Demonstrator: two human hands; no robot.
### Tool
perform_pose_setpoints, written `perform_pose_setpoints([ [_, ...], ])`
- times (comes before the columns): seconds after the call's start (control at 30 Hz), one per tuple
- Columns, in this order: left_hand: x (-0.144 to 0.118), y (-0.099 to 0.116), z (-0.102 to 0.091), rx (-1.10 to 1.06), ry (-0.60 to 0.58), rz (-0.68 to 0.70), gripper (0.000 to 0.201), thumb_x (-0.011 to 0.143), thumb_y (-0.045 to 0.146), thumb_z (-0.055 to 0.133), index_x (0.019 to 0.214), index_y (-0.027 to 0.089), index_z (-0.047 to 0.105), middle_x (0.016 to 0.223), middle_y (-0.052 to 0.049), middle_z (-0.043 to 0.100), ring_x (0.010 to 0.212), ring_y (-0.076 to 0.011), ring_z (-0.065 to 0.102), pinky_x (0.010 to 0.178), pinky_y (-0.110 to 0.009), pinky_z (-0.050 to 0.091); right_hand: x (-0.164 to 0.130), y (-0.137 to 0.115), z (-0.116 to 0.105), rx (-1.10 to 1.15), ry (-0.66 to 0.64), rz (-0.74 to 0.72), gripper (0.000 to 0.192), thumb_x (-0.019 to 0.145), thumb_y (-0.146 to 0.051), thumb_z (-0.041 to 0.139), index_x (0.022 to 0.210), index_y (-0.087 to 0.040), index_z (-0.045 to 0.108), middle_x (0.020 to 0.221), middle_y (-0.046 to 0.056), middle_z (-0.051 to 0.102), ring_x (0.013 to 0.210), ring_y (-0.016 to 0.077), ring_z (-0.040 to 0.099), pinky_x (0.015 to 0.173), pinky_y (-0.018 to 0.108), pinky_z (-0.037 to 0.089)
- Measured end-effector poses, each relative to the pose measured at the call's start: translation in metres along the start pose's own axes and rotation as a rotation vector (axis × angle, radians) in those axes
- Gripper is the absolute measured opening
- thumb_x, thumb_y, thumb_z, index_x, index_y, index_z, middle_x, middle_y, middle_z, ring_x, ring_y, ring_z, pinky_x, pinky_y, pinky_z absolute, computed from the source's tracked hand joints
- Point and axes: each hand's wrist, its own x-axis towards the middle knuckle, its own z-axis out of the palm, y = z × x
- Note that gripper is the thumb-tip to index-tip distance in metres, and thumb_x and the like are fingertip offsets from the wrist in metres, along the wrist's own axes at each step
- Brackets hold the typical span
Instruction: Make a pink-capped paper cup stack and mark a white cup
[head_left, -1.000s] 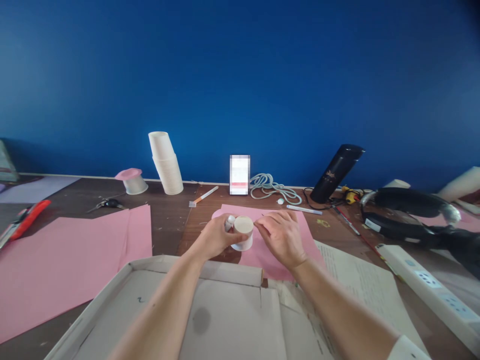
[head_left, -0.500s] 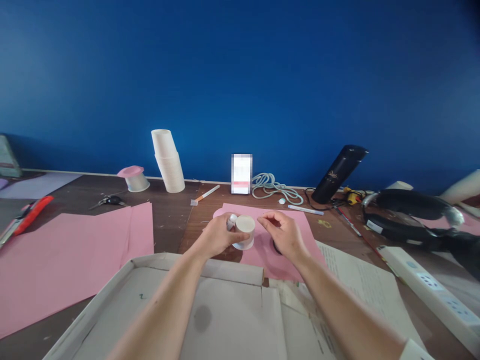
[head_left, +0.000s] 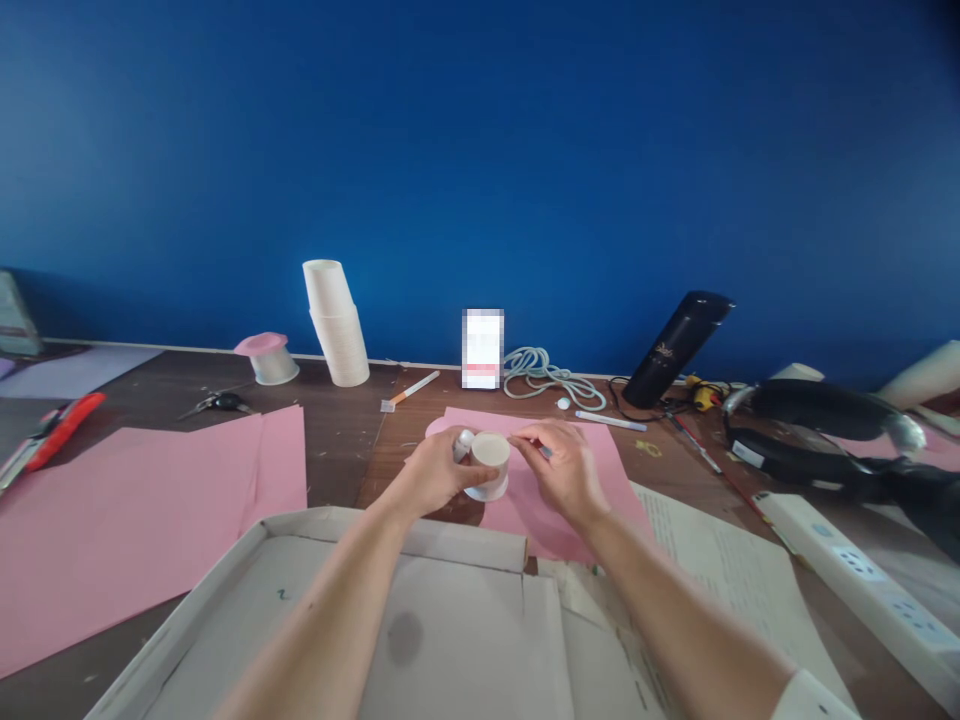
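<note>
Left hand grips upturned white cup; right hand pinched just beside it, above pink sheet, anything held unclear. Likely fine work on cup's side; next move calls for steady left grip.

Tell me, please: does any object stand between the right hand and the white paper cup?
Nothing visible stands between the right hand and the white paper cup; the fingertips are close to its upper edge. The left hand grips the cup from the opposite side.
</note>
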Motion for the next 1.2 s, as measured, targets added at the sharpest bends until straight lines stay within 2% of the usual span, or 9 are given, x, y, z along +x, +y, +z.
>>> perform_pose_setpoints([
  [0.23,0.002,-0.002,0.001,-0.017,-0.011,0.006,0.046,0.06,0.045,0.071,0.099,0.022,0.063,0.081,-0.001,0.067,0.075,-0.0202,0.061,0.063,-0.028,0.044,0.004,0.004,-0.005,-0.083,-0.009,-0.142,0.014,0.087,-0.034,0.057,0.084,-0.026,0.069,0.081,0.0,0.069,0.08,0.0171,0.056,0.083,0.034,0.033],
  [0.37,0.001,-0.002,0.001,-0.025,-0.012,0.007,0.047,0.061,0.045,0.071,0.101,0.022,0.062,0.083,-0.001,0.067,0.075,-0.0204,0.062,0.064,-0.028,0.045,0.007,0.005,-0.005,-0.019,-0.047,-0.113,0.016,0.086,-0.035,0.058,0.082,-0.026,0.07,0.08,0.0,0.069,0.082,0.0176,0.056,0.085,0.035,0.034],
  [0.43,0.0,-0.002,0.0,-0.022,-0.019,0.012,0.047,0.061,0.045,0.071,0.101,0.022,0.063,0.084,-0.001,0.067,0.076,-0.0205,0.062,0.064,-0.028,0.045,0.009,0.006,-0.004,0.098,-0.073,-0.012,0.017,0.084,-0.038,0.06,0.079,-0.025,0.07,0.079,0.001,0.069,0.08,0.0177,0.057,0.082,0.034,0.038],
  [0.57,0.0,-0.002,0.0,-0.011,-0.029,0.033,0.05,0.061,0.047,0.071,0.103,0.021,0.062,0.087,-0.001,0.068,0.077,-0.0205,0.062,0.067,-0.029,0.045,0.013,0.008,-0.004,0.453,-0.198,0.364,0.023,0.075,-0.043,0.066,0.076,-0.021,0.069,0.076,0.002,0.068,0.073,0.0157,0.058,0.07,0.029,0.043],
  [0.67,0.0,-0.003,0.0,-0.003,-0.033,0.04,0.052,0.061,0.048,0.07,0.105,0.02,0.063,0.087,-0.002,0.069,0.077,-0.0207,0.063,0.07,-0.03,0.046,0.015,0.011,-0.005,0.684,-0.275,0.618,0.027,0.069,-0.044,0.07,0.075,-0.018,0.065,0.065,-0.002,0.06,0.059,0.0098,0.051,0.058,0.024,0.04],
  [0.77,0.001,-0.004,-0.001,0.014,-0.035,0.056,0.054,0.061,0.048,0.071,0.107,0.022,0.063,0.09,-0.002,0.069,0.08,-0.0211,0.063,0.074,-0.031,0.046,0.015,0.012,-0.004,0.99,-0.392,0.806,0.03,0.064,-0.04,0.076,0.074,-0.017,0.059,0.06,-0.006,0.049,0.05,0.0055,0.041,0.047,0.019,0.033],
  [0.87,0.002,-0.005,-0.001,0.015,-0.044,0.07,0.056,0.061,0.047,0.071,0.11,0.023,0.063,0.091,-0.002,0.069,0.082,-0.0215,0.063,0.076,-0.031,0.045,0.016,0.013,-0.004,1.227,-0.485,0.905,0.031,0.063,-0.032,0.079,0.075,-0.016,0.056,0.063,-0.006,0.047,0.05,0.0031,0.037,0.041,0.015,0.027],
  [0.97,0.002,-0.006,0.0,0.007,-0.047,0.077,0.057,0.06,0.046,0.072,0.112,0.023,0.063,0.092,-0.002,0.069,0.083,-0.0214,0.063,0.078,-0.031,0.046,0.016,0.014,-0.004,1.367,-0.541,0.988,0.028,0.064,-0.024,0.079,0.075,-0.015,0.056,0.065,-0.005,0.047,0.05,0.0012,0.037,0.038,0.011,0.022],
  [1.2,0.001,-0.003,0.0,-0.026,-0.1,0.095,0.056,0.064,0.044,0.07,0.115,0.022,0.061,0.1,-0.002,0.068,0.088,-0.0207,0.062,0.08,-0.029,0.045,0.017,0.016,-0.003,1.491,-0.598,1.114,0.022,0.067,-0.013,0.075,0.081,-0.014,0.057,0.064,-0.005,0.047,0.048,-0.0001,0.037,0.036,0.008,0.022],
])
